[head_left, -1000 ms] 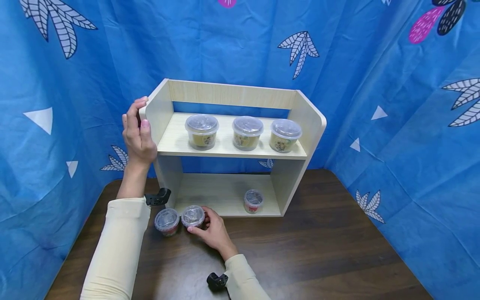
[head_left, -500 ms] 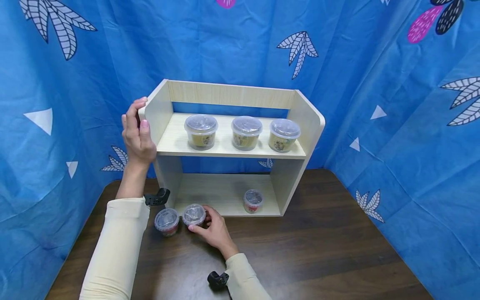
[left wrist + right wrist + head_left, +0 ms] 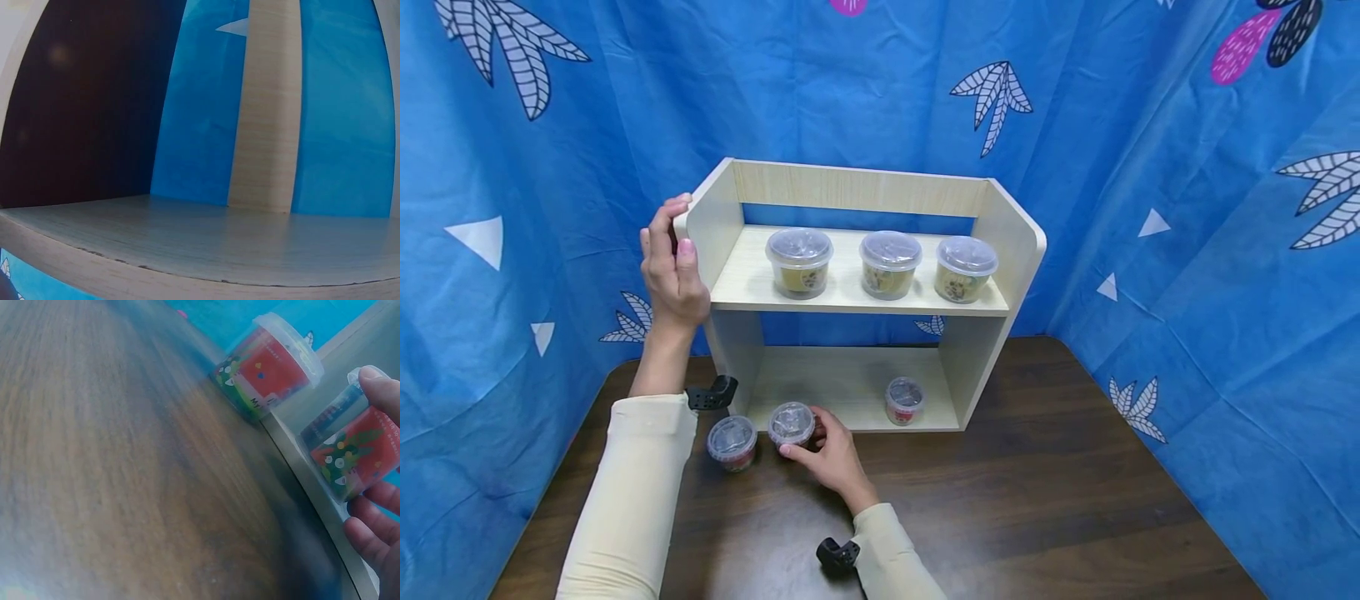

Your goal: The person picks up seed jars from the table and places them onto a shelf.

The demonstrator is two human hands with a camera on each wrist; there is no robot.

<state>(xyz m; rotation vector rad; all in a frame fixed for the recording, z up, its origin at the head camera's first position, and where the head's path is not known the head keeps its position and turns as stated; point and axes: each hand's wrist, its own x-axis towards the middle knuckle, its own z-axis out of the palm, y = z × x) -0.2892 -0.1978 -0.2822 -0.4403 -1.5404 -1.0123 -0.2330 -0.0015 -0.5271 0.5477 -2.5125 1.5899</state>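
My right hand [image 3: 831, 454] holds a small clear lidded plastic cup [image 3: 792, 425] with a red printed label between thumb and fingers, at the front edge of the lower shelf. In the right wrist view the cup [image 3: 359, 453] is tilted in the frame, with the shelf edge close by it. A matching cup [image 3: 732, 443] stands on the table to its left. My left hand [image 3: 673, 275] rests against the left side panel of a pale wooden two-tier shelf [image 3: 850, 310], thumb at the panel's front edge. The left hand does not show in its wrist view.
Another small cup [image 3: 904, 401] stands on the right of the lower shelf. Three larger lidded tubs [image 3: 890, 265] line the upper shelf. The shelf unit stands on a dark wooden table [image 3: 1037, 500], with a blue patterned curtain [image 3: 865, 92] behind.
My right hand has moved the cup slightly right and toward the lower shelf, away from the cup on its left. My left hand stays at the side panel.
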